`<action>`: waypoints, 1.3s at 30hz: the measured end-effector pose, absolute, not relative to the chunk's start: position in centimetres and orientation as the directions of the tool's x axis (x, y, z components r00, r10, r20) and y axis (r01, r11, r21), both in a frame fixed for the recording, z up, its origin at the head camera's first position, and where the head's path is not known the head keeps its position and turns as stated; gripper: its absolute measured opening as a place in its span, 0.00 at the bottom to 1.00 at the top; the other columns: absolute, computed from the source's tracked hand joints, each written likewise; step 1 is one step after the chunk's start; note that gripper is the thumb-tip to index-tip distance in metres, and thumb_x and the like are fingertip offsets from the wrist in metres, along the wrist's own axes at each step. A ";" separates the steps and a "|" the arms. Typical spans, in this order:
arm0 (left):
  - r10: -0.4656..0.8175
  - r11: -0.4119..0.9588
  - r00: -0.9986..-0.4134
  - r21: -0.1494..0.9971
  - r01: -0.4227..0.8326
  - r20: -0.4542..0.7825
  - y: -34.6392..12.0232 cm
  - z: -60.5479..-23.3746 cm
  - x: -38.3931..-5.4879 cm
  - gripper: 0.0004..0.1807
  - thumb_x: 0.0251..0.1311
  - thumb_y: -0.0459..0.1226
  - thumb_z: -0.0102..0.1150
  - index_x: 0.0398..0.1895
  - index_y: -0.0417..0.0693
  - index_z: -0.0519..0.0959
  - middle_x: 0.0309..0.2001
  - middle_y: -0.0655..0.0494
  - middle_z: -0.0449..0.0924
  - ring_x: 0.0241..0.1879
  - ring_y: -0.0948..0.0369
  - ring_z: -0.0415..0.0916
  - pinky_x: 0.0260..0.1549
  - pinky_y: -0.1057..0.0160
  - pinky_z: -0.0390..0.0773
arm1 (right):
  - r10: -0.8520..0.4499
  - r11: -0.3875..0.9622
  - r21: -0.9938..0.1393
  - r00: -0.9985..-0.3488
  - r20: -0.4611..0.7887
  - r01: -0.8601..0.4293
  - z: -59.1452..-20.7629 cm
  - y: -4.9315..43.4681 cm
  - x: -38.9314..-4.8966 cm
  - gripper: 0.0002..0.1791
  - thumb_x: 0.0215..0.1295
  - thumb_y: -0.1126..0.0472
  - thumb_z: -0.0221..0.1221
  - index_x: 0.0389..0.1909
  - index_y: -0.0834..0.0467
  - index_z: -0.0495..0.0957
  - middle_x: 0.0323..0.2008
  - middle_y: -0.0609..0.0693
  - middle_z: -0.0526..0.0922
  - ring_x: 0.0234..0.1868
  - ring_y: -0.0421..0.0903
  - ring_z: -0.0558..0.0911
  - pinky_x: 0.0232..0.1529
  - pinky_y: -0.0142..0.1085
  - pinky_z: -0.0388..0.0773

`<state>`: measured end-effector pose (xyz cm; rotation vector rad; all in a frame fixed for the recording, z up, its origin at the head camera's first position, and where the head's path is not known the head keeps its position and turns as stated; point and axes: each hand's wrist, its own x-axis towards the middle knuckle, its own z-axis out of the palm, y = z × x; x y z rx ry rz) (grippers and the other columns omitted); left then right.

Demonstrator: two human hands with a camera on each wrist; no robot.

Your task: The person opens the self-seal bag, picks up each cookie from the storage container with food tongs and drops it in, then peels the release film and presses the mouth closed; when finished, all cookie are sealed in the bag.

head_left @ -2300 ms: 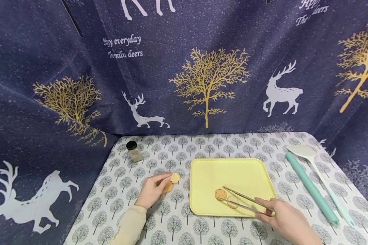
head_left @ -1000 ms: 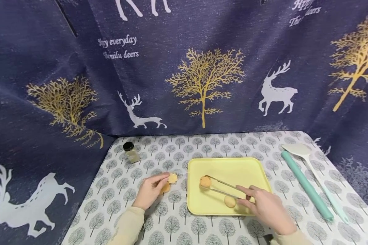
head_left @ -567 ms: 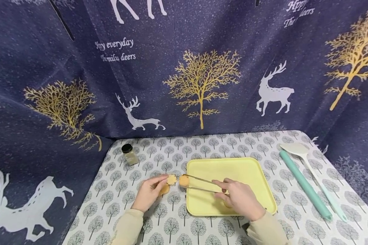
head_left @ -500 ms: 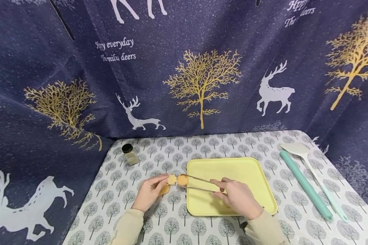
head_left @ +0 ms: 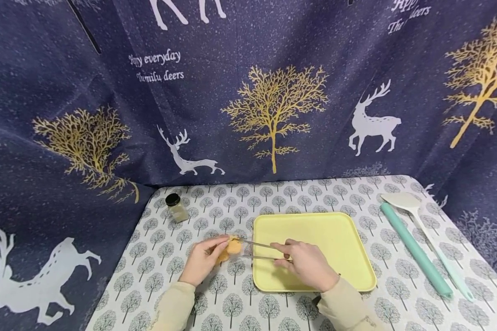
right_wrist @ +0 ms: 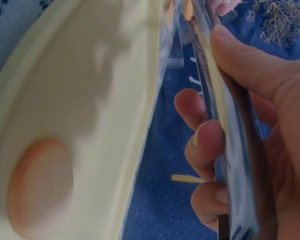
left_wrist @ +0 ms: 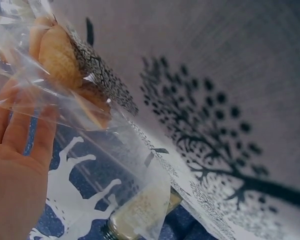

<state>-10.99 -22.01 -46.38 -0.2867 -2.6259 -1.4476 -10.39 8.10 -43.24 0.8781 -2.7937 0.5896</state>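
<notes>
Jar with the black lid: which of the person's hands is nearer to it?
Left. In the head view, the left hand is below and right of the jar; the right hand is farther right, over the yellow tray.

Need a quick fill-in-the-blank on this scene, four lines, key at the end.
1. The right hand grips a pair of metal ____.
2. Cookies show through the clear bag held by the person's ____ hand.
3. In the right wrist view, the number of cookies lying on the yellow tray is ____.
4. The jar has a lid coloured ____.

Missing words: tongs; left; one; black.
</notes>
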 end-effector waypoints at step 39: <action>0.104 0.544 -0.966 0.799 0.255 0.238 -22.2 -46.7 -11.1 0.12 0.62 0.36 0.64 0.49 0.55 0.85 0.55 0.52 0.81 0.57 0.60 0.76 0.61 0.58 0.73 | -0.573 0.708 -0.338 -0.785 0.238 -0.619 -44.4 3.8 -11.2 0.28 0.59 0.44 0.64 0.60 0.49 0.78 0.25 0.40 0.73 0.20 0.33 0.69 0.19 0.28 0.70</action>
